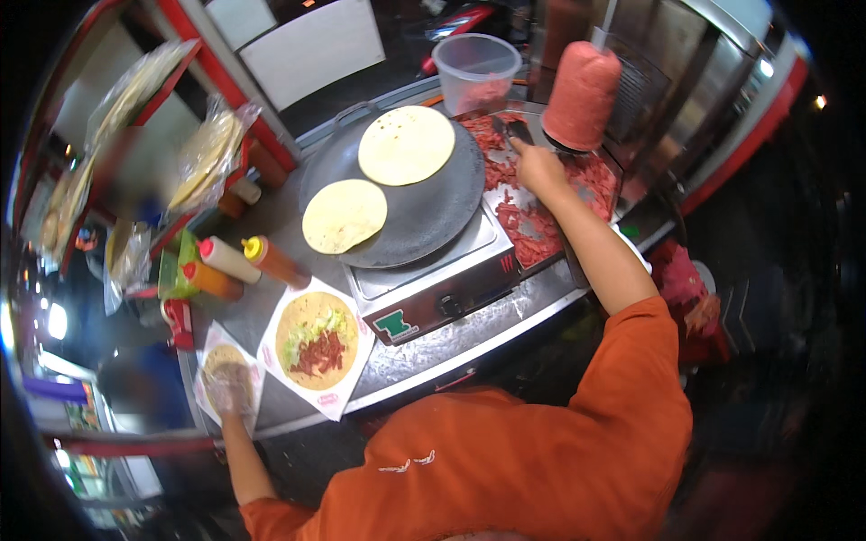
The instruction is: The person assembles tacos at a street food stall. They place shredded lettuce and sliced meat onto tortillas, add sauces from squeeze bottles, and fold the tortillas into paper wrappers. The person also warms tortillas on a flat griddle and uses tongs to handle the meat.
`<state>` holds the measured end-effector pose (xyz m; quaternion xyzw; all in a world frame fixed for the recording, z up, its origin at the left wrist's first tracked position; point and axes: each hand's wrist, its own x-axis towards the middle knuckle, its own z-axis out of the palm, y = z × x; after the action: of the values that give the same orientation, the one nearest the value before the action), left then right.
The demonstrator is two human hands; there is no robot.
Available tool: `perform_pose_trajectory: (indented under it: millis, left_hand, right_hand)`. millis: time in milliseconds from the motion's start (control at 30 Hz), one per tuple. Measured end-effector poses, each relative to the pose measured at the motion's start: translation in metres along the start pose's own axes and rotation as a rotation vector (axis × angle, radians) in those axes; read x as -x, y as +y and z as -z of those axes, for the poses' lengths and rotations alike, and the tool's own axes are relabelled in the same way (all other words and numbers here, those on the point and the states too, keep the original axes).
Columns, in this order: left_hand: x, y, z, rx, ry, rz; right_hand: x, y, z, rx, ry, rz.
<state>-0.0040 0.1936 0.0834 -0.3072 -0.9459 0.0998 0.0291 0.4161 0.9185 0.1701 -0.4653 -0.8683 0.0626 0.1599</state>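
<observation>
My left hand (pixel 229 389), in a clear plastic glove, lies over a small flatbread (pixel 223 362) on white paper at the lower left; its fingers look outstretched, though somewhat blurred. Beside it, a larger flatbread (pixel 294 317) on another white sheet bears shredded lettuce (pixel 317 326) and chopped reddish meat (pixel 317 355). My right hand (pixel 541 171) reaches far right, closed round the black handle of a tool (pixel 520 130). That tool's working end is hard to make out among the shaved meat (pixel 530 236) in a metal tray, below a vertical meat cone (pixel 585 95).
Two flatbreads (pixel 406 144) lie on a round dark griddle (pixel 424 221) above a steel burner (pixel 442 302). Sauce bottles (pixel 271 260) stand at left, near shelves holding bagged flatbreads (pixel 209 158). A clear tub (pixel 476 68) with some meat stands at the back.
</observation>
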Motion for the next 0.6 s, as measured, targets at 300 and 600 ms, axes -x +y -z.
perform_pose_trajectory:
  millis: [300, 600]
  left_hand:
    - [0.031, -0.03, 0.002, 0.057, 0.022, -0.271]
    - [0.058, 0.09, 0.049, 0.783, 0.384, -0.313]
  right_hand:
    - [-0.034, 0.007, 0.04, 0.137, 0.059, 0.091]
    - [0.106, -0.13, 0.139, -0.719, -0.264, 0.088]
